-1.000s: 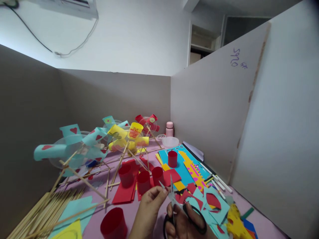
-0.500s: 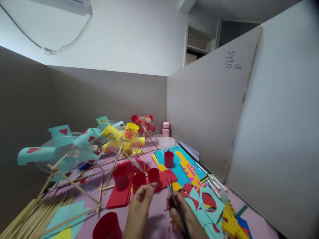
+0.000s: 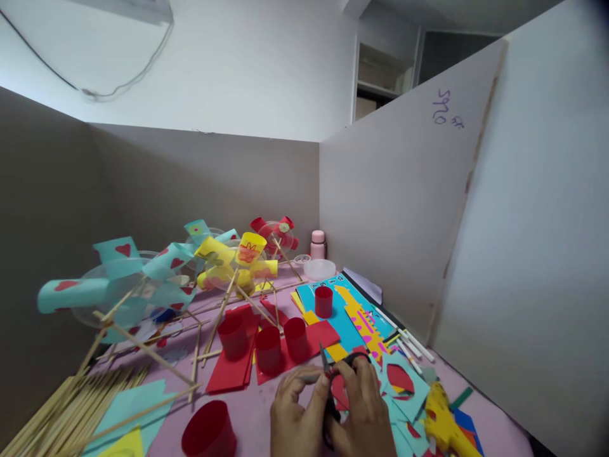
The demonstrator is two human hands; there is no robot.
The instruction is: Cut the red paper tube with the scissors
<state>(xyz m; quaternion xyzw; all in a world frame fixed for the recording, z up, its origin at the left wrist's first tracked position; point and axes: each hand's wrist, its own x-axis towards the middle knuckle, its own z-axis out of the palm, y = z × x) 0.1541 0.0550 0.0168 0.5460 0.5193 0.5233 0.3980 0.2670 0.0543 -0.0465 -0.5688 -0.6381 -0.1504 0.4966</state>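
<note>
A pair of black-handled scissors is between my hands above the pink tabletop, its blades spread wide. One blade points away from me; the other points left, across my left fingers. My right hand is closed round the handle side. With fingers bent, my left hand pinches at the scissors near where the blades meet. Red paper shows just behind the scissors. Close by stand red paper tubes: one at the near left, others on red sheets beyond my hands.
Pinwheel-like models with blue tubes, yellow tubes and red tubes stand on stick frames at left and back. Bamboo sticks lie front left. Paper scraps, a yellow glue gun and white glue sticks are at right. Grey partitions surround the table.
My left hand has moved right and down to the scissors; it was apart from them before. The scissors' blades, formerly nearly together, are now wide apart. The view has shifted slightly.
</note>
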